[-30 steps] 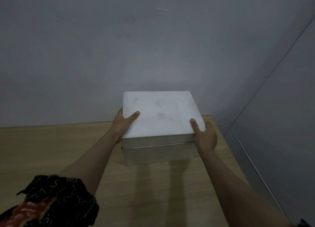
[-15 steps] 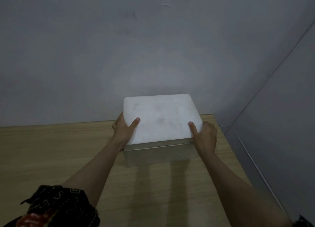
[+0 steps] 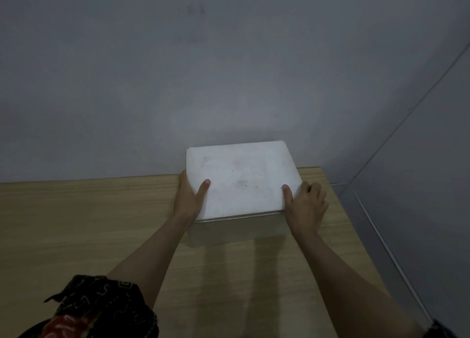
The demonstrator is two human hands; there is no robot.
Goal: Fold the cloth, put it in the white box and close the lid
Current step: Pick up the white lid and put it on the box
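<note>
The white box [image 3: 236, 226] stands on the far right part of the wooden desk [image 3: 76, 223], close to the grey wall [image 3: 178, 70], and its white lid [image 3: 241, 177] lies flat on top, so that only a thin dark seam shows along the near edge. The cloth is not visible anywhere; I judge that it is inside the box, but the closed lid hides this. The lid looks stiff and matte, probably a light foam or plastic sheet with rounded corners, so it should not bend much and should not slip under dry skin. The good places to hold it are the two side edges, where the hands are now. The left hand [image 3: 189, 200] wraps the left edge with the thumb resting on top, and the right hand [image 3: 306, 205] does the same on the right edge; the fingers [image 3: 315, 187] of the right hand curl down over the side, half bent, pressing on the lid. The box below seems rigid and not heavy (this is only a judgement from its plain thin walls). I can read no brand, label or writing on the lid, only some faint grey smudges. A dark patterned sleeve [image 3: 101, 309] covers the left upper arm.
</note>
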